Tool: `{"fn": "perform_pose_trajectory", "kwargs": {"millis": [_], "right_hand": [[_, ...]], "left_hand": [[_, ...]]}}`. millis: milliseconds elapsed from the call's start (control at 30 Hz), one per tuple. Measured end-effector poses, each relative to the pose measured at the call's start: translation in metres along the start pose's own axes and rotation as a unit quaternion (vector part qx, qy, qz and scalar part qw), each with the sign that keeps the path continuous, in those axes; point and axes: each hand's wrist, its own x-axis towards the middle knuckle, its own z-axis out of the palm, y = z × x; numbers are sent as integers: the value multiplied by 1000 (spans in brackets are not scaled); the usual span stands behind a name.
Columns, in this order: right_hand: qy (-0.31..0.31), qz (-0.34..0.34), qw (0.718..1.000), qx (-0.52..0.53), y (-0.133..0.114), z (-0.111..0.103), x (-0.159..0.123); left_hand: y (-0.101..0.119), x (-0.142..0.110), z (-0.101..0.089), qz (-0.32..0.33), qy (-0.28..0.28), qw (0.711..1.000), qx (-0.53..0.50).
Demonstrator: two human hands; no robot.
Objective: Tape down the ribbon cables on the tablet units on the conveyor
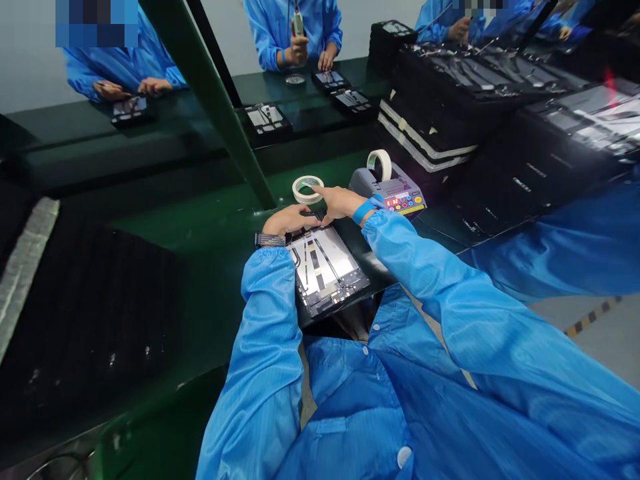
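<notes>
Working over an open silver-and-black tablet frame (323, 270), left hand (291, 221) curled with any grip unclear, right hand (341, 203) open toward a cream paper tape roll (307, 190), seemingly needed next.

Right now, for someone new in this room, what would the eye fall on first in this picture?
The left hand and right hand, in bright blue sleeves, meet above an open tablet-like device on the green bench. Just beyond lie a roll of pale tape and a tape dispenser with coloured buttons. Stacked black trays fill the right.
</notes>
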Motion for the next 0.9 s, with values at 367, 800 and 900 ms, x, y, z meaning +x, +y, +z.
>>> {"fn": "perform_pose_trajectory", "kwargs": {"millis": [367,800,900], "right_hand": [[171,-2,962,211,30,44,-19],[163,-2,934,316,53,82,-28],[160,-10,950,267,49,81,-30]], "left_hand": [[1,-5,1,33,21,998,-42],[-6,-14,-13,73,49,992,-87],[-14,-35,-27,138,182,964,-133]]}}
